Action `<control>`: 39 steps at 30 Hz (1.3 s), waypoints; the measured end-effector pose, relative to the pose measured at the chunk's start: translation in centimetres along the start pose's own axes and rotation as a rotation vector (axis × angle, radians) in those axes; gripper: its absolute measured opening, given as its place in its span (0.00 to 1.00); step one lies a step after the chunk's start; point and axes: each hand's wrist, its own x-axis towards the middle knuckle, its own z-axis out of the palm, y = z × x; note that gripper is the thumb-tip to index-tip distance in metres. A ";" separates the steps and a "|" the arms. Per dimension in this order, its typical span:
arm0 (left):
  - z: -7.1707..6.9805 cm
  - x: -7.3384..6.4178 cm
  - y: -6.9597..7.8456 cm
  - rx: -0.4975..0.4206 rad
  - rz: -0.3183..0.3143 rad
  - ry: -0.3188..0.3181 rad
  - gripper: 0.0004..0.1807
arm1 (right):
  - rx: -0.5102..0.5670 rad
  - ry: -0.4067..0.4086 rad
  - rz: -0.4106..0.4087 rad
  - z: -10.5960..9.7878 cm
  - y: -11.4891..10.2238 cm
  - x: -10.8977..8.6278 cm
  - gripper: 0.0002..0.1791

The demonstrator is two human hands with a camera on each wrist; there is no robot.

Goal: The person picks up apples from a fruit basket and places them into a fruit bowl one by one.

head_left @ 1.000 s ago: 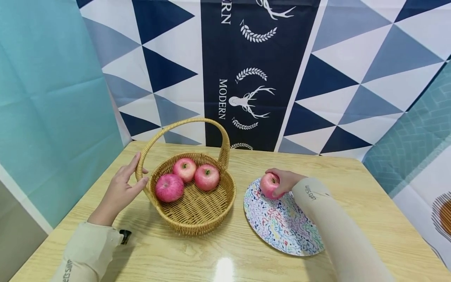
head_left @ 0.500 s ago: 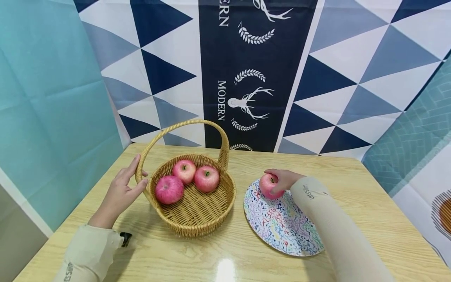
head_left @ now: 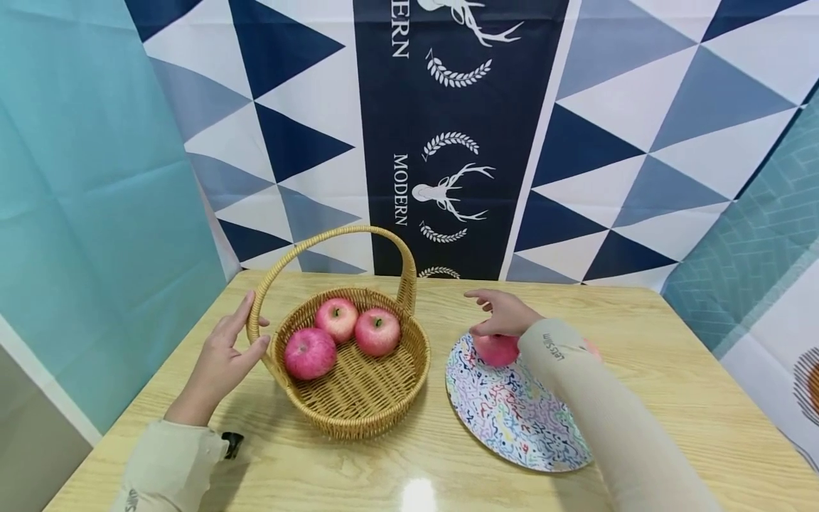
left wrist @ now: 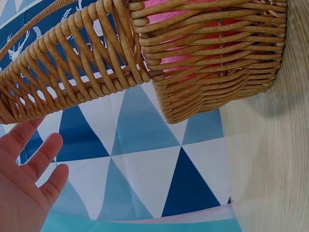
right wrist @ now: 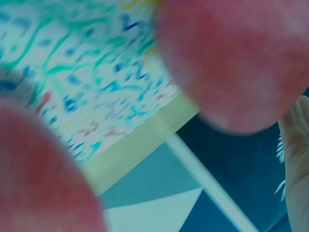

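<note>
In the head view my left hand [head_left: 217,359] is at the left side of the handle [head_left: 333,236] of a wicker basket [head_left: 358,427], fingers relaxed and touching it. Three apples lie inside: a darker one [head_left: 310,353] at left and two pink ones, a rear apple [head_left: 336,319] and a right apple [head_left: 377,332]. My right hand [head_left: 502,313] hovers over an apple [head_left: 498,350] on a round patterned board [head_left: 512,427], fingers extended and not gripping it. In the right wrist view that apple [right wrist: 236,63] and a second apple [right wrist: 43,169] appear.
My right sleeve [head_left: 576,377] covers most of the second apple [head_left: 593,348] and part of the board. The wooden table [head_left: 358,476] ends at a patterned cloth backdrop [head_left: 461,142]. A teal sheet [head_left: 102,213] hangs along the left.
My right hand has let go of the apple on the board and risen slightly above it, fingers straightened. The second apple has come partly into sight past the sleeve. My left hand stays at the handle.
</note>
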 end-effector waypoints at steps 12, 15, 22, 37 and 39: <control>0.0 0.1 0.0 -0.001 -0.004 -0.008 0.39 | 0.057 0.157 -0.258 2.2 -4.2 0.7 0.38; -0.1 0.1 0.1 0.009 -0.011 -0.012 0.39 | 0.087 0.146 -0.276 2.6 -5.0 1.0 0.37; -0.3 0.1 0.2 0.002 -0.029 -0.032 0.39 | 0.122 0.104 -0.329 3.3 -6.4 1.5 0.39; -0.3 0.0 0.2 0.003 -0.033 -0.041 0.39 | 0.153 -0.014 -0.366 4.2 -9.5 3.2 0.43; -0.3 0.1 0.2 0.002 -0.030 -0.039 0.39 | 0.153 -0.017 -0.376 4.4 -9.9 3.5 0.43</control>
